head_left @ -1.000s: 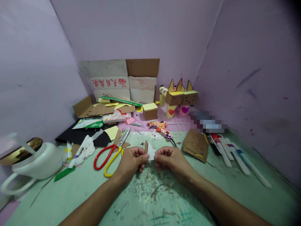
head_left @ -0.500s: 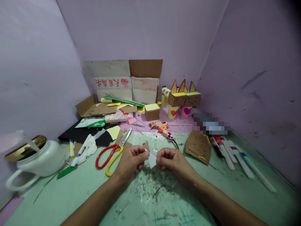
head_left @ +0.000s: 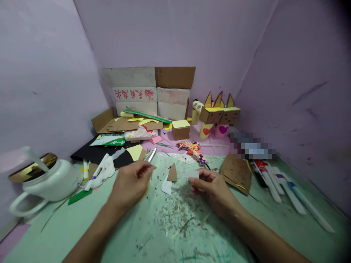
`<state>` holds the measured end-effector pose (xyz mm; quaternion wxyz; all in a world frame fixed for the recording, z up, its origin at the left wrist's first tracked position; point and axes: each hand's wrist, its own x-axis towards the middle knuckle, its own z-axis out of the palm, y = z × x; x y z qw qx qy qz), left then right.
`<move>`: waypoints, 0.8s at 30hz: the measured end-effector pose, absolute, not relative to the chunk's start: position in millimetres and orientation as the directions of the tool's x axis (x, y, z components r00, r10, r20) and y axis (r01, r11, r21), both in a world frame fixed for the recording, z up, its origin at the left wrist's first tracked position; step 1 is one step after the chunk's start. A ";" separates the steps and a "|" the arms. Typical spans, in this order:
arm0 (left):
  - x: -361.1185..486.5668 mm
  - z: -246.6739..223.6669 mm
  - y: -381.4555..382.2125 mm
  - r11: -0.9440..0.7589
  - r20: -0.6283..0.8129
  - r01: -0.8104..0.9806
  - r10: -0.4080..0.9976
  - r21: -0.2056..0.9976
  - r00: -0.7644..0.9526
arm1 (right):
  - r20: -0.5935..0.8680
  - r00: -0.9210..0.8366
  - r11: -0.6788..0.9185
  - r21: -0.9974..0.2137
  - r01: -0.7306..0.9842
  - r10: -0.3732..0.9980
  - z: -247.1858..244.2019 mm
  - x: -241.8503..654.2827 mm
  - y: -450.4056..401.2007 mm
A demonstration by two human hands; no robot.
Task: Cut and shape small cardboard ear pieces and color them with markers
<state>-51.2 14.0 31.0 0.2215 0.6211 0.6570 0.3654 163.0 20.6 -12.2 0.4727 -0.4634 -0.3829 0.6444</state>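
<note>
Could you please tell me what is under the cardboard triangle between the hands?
A white paper piece shows past the left and lower edges of the cardboard triangle. Whatever else the triangle covers, including the paper's hidden part, cannot be seen.

Both forearms reach in from the bottom corners of the view and slant inward, the hands held well apart in front of the body. The left hand [head_left: 133, 181] is turned back-up, its fingers curled inward toward the thumb, though whether the tips meet is hard to tell with that hand slightly blurred. The right hand [head_left: 207, 184] has its thumb laid toward the bent index finger in a pinch, the other fingers folded beneath, and its wrist [head_left: 233, 212] runs in line with the forearm.
</note>
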 end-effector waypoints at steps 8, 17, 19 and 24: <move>-91.7 27.9 19.1 0.022 -0.188 0.999 0.982 0.048 -0.013 | -0.301 -0.121 -0.325 -0.882 -0.341 0.946 -10.7 163.0 22.9; -81.2 37.5 21.9 0.168 0.033 0.887 0.979 0.431 -0.202 | -0.278 -0.112 -0.300 -0.871 -0.390 0.954 -8.1 165.6 25.1; -79.1 38.9 18.1 0.123 0.103 0.789 0.968 0.602 -0.229 | -0.278 -0.120 -0.302 -0.857 -0.417 0.953 -9.0 166.4 25.4; -61.6 28.7 5.2 -0.121 0.260 0.715 0.962 0.688 -0.088 | -0.257 -0.088 -0.267 -0.833 -0.485 0.962 -10.3 166.9 26.4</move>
